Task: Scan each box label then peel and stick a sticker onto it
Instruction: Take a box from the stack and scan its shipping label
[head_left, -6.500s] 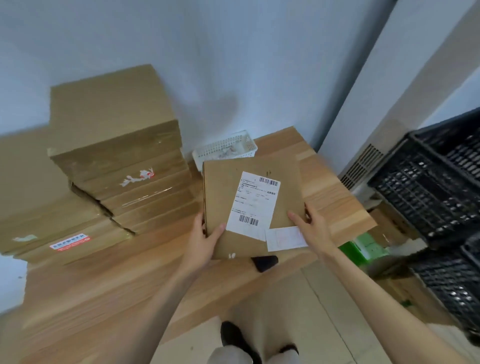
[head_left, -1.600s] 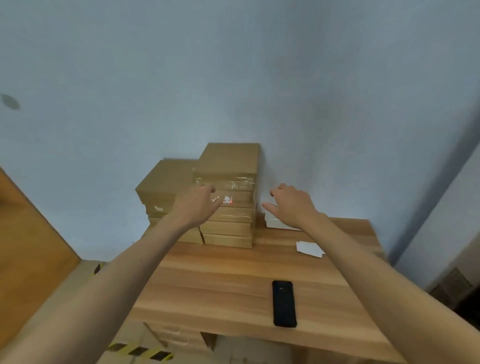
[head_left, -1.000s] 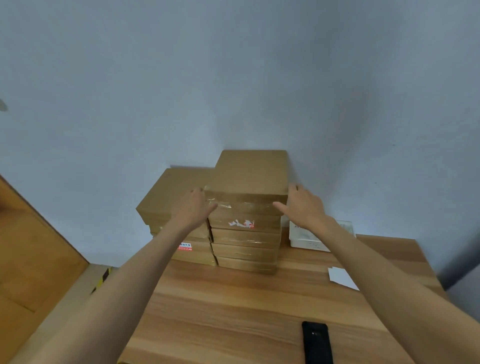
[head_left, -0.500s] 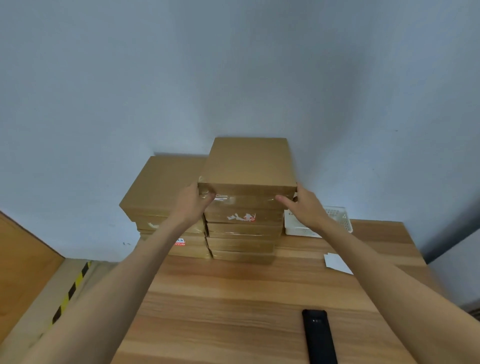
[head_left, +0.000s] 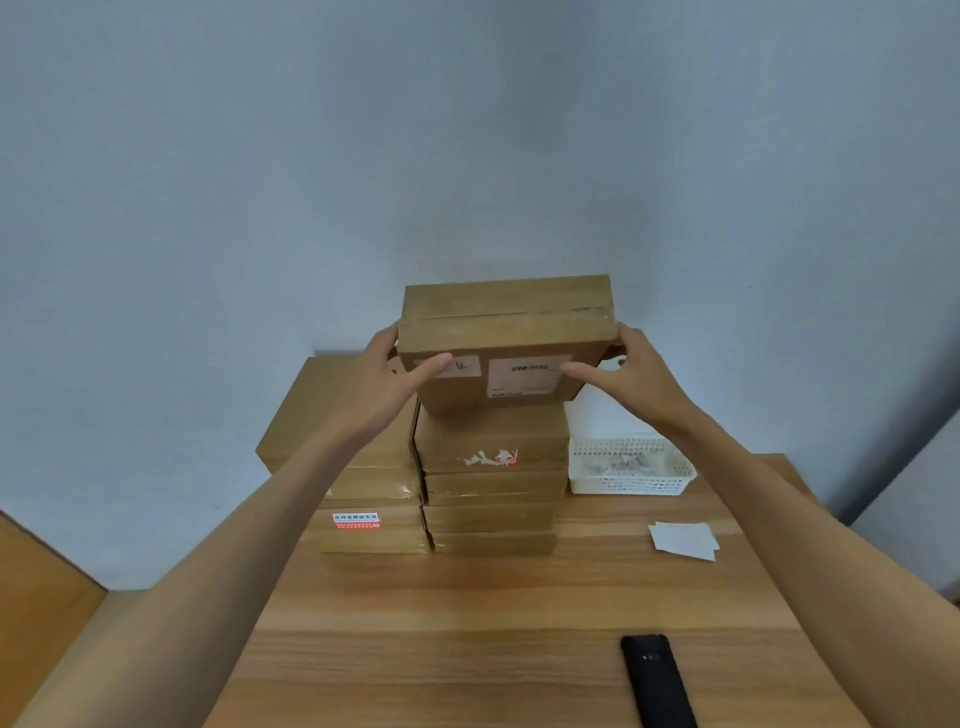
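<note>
Head view: both hands hold a flat brown cardboard box (head_left: 498, 345) lifted off and tilted above the taller stack of brown cardboard boxes (head_left: 491, 480), so its underside w/ a white printed shipping label (head_left: 524, 376) faces the camera. Left hand (head_left: 387, 387) grips the box's left edge, thumb laid across the labelled face, fingers wrapped behind. Right hand (head_left: 626, 376) grips the right edge the same way, thumb on the label side.

Progress, judged from the layout: this box is only picked up; scan not yet done, sticker not yet peeled or stuck. Black handheld scanner-like device (head_left: 657, 680) lies untouched on the light wooden surface (head_left: 467, 623), well in front of the stack, toward the near edge. White sticker sheets (head_left: 683, 540) lie right of the stack, also untouched. White perforated plastic basket (head_left: 631, 470) sits just right of the stack, against the wall.

Left to do: set box down, scan label, peel + stick. Several boxes remain in the stack, plus a lower stack of cardboard boxes (head_left: 358, 488) touching its left side; can't tell which of those are already processed.
</note>
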